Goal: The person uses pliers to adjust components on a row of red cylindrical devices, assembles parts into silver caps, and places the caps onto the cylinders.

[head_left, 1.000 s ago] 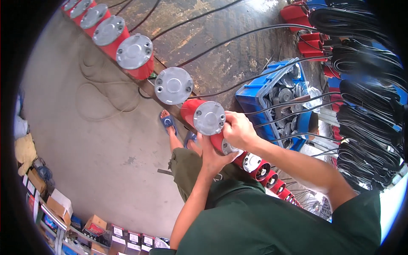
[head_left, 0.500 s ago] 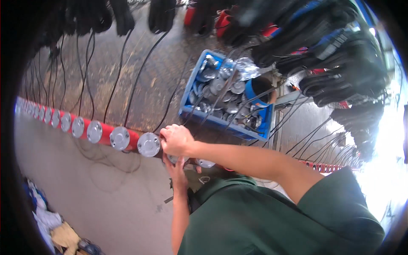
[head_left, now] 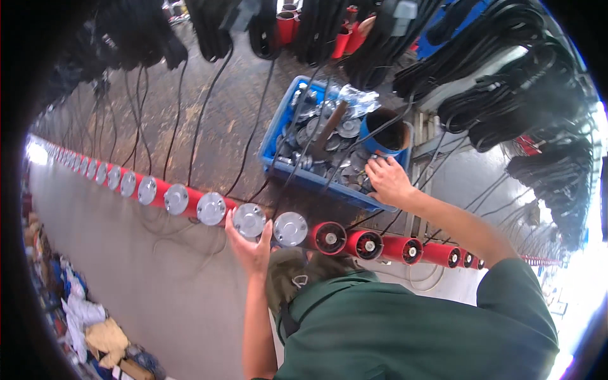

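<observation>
My left hand (head_left: 251,251) holds the rim of a round silver metal cap (head_left: 249,218), thumb and fingers on opposite sides. This cap sits on the end of a red cylinder in a long row. Just right of it is another silver cap (head_left: 291,228). My right hand (head_left: 388,181) reaches over the right end of a blue crate (head_left: 304,182), fingers curled against the lower side of a blue can (head_left: 366,132). What those fingers hold, if anything, is hidden. Loose silver caps (head_left: 345,126) fill much of the crate, and a brown bar (head_left: 329,130) lies across them.
Uncapped red cylinders (head_left: 367,244) continue to the right, their inner parts showing. Bundles of black cable (head_left: 405,38) line the bench's far side, with single cables running across the worn bench top (head_left: 171,95) to the row. Cloths and cartons (head_left: 104,335) lie at lower left.
My right hand has left the cap beside my left hand and moved right to the crate. My left hand stays at the cap. The whole view has shifted, uncovering the uncapped cylinders.
</observation>
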`<state>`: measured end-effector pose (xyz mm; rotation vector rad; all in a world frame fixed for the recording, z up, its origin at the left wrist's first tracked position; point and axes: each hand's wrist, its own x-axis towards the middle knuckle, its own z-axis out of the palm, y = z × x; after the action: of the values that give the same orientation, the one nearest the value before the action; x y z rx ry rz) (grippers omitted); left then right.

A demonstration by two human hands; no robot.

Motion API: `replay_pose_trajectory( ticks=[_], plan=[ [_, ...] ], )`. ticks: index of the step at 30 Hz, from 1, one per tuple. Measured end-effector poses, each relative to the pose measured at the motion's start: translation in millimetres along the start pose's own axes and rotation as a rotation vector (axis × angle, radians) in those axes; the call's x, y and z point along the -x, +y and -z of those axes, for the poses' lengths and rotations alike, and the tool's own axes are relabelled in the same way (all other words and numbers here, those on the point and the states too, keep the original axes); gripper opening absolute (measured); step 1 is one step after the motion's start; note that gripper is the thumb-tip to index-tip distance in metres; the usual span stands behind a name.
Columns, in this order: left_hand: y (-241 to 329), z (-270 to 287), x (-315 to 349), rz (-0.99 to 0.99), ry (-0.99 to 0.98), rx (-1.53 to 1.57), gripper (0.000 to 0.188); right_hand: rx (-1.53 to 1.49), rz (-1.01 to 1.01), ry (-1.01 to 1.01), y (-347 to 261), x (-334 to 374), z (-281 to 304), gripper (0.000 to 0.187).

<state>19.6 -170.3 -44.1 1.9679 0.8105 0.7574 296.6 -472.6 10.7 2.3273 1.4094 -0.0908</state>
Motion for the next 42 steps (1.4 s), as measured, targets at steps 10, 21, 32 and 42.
replay_pose_trajectory(
  ticks=[10,21,32,42],
  plan=[
    [-23,3,-17,0.008,-0.133,0.36,0.089,-0.3,-0.069,-0.16,2,-21,-8,0.065],
    [-35,0,-15,-0.067,-0.009,0.403,0.101,-0.015,-0.173,-0.158,-17,2,47,0.051],
    [-44,0,-23,-0.118,-0.066,0.392,0.087,-0.078,0.287,-0.21,-98,-55,219,0.067],
    [-45,-1,-21,-0.065,-0.08,0.427,0.086,0.251,0.692,-0.169,-112,-149,222,0.076]
  ],
)
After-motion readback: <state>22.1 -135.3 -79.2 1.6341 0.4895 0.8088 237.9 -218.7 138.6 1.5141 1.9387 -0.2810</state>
